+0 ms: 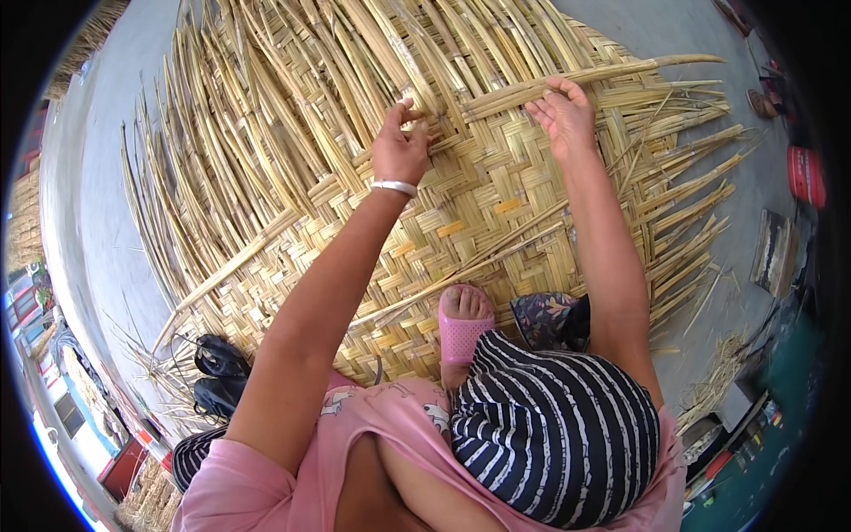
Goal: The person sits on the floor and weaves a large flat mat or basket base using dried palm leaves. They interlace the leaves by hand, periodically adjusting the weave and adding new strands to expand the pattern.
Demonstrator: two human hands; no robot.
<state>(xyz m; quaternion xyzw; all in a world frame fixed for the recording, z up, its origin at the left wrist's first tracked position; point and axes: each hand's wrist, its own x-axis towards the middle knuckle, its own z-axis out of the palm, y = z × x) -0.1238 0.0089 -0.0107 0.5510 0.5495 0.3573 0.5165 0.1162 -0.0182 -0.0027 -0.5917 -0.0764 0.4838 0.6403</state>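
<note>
Under both my hands spreads a half-woven mat of flattened straw-coloured reed, its weave in a zigzag pattern. My left hand, with a white bangle at the wrist, bends its fingers around the ends of the lengthwise reed strips at the edge of the weave. What exactly lies between its fingertips is partly hidden. To the right, my right hand has curled fingers against a crosswise reed strip, thumb at its near edge. That strip runs out past the mat's right side.
My foot in a pink slipper rests on the mat's near part. Loose strip ends fan out at the right over the grey floor. A black bag-like item lies at the near left. A red object stands far right.
</note>
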